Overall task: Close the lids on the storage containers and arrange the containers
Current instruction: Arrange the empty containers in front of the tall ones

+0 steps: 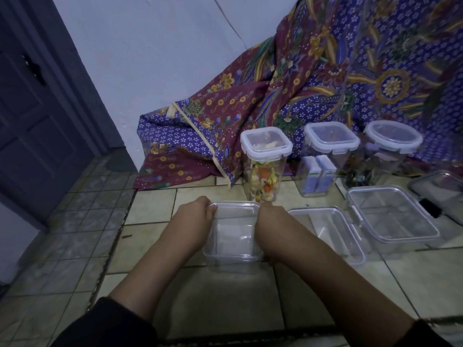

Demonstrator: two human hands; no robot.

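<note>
**Lid pressed from both sides, front container**

Clear square container on the floor tiles, dead centre and nearest the body, clear lid already laid across the top. Gripped at both flanks: left hand curled over the left edge near the far corner, fingers bent down onto the rim; right hand mirrored on the right edge, fingers folded out of sight past the rim, so exact contact there not readable. Neither hand spread flat; both bent and clamped against the lid's sides. Long axis of the container running away from the body, so both forearms lying parallel along its flanks, neither arm nearer than the other. Judged step: snapping the lid shut, pressure needed straight down at the far corners; whether the near edge is seated cannot be told.

Just right of it, low clear container, apparently open. Further right, larger clear lidded container, touching or nearly touching the second. At the right border, one dark-looking container, partly cut off.

Behind, three tall jars in a row, all with white-rimmed lids on: candy jar directly beyond the held container, jar with blue packets, round-lidded jar.

Count: four low containers, three tall jars, two hands. Patterned cloth draped at the back.
</note>
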